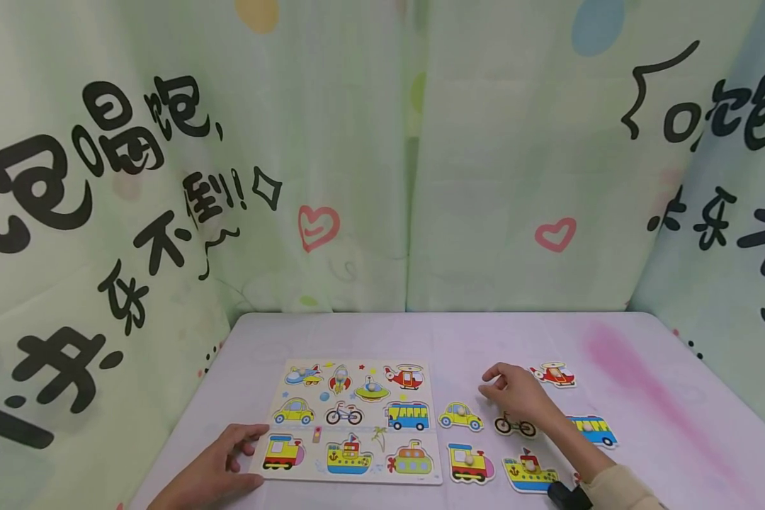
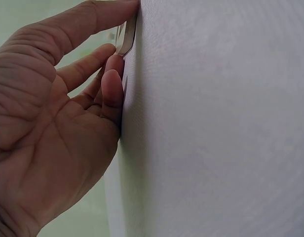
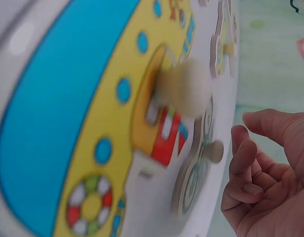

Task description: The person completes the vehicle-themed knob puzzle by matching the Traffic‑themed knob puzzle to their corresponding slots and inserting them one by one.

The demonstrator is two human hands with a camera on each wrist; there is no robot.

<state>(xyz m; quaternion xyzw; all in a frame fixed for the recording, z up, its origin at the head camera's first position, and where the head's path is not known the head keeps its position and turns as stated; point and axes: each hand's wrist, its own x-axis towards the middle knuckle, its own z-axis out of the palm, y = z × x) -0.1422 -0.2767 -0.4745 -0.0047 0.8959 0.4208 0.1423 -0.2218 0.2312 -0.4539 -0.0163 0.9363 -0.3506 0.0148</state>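
Note:
My left hand (image 1: pixel 229 453) rests at the left edge of a wooden picture puzzle board (image 1: pixel 350 446), index finger and thumb touching the edge. In the left wrist view the thumb lies along the board's rim. Above the table, right of the board, my right hand (image 1: pixel 516 393) hovers with loosely bent fingers and nothing between them. Just below it is a knobbed bicycle puzzle piece (image 1: pixel 515 427). A yellow car piece (image 1: pixel 461 416) lies to its left, a red helicopter piece (image 1: pixel 554 374) behind it to the right. The right wrist view shows a ship piece (image 3: pixel 97 118) close up.
A train piece (image 1: pixel 470 464) lies beside the board, and a blue-yellow bus piece (image 1: pixel 594 430) lies past the right forearm. Part of a red piece shows beside the right wrist's black camera (image 1: pixel 569 496). Printed curtains (image 1: pixel 484 177) surround the white table (image 1: pixel 516 333).

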